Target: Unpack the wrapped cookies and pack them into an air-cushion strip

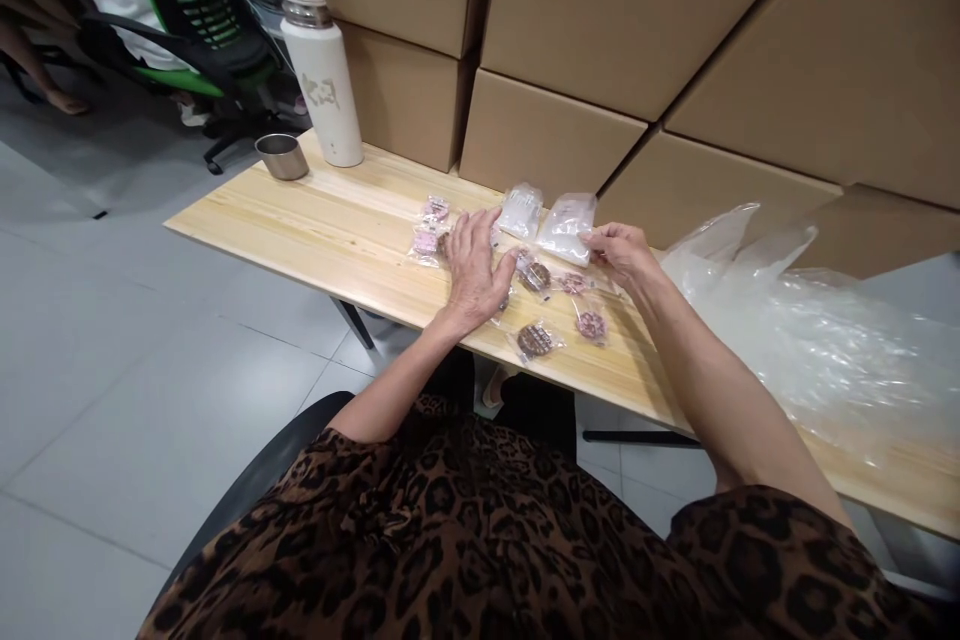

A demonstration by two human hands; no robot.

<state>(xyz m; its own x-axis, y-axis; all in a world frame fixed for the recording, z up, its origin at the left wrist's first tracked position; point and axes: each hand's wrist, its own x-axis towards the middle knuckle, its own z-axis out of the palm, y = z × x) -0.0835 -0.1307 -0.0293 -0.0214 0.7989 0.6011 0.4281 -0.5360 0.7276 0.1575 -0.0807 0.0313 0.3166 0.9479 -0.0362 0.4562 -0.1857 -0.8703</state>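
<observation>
My left hand [474,278] lies flat with fingers spread over several small clear packets, partly hiding them. With thumb and fingertips, my right hand [621,252] pinches the edge of a clear plastic bag [566,225]. Just left of that bag lies another clear plastic bag [520,210]. Around my hands are small sealed packets with round pieces inside: a brown one [535,340] near the front edge, a pink one [591,324] to its right, and a pink one [426,242] left of my left hand.
Large cardboard boxes [555,125] stand stacked along the back of the wooden table [247,220]. A white bottle [324,90] and a metal cup [283,158] stand at the left end. Crumpled clear plastic bags [817,340] cover the right side. A person sits on a green-black chair [191,0] beyond.
</observation>
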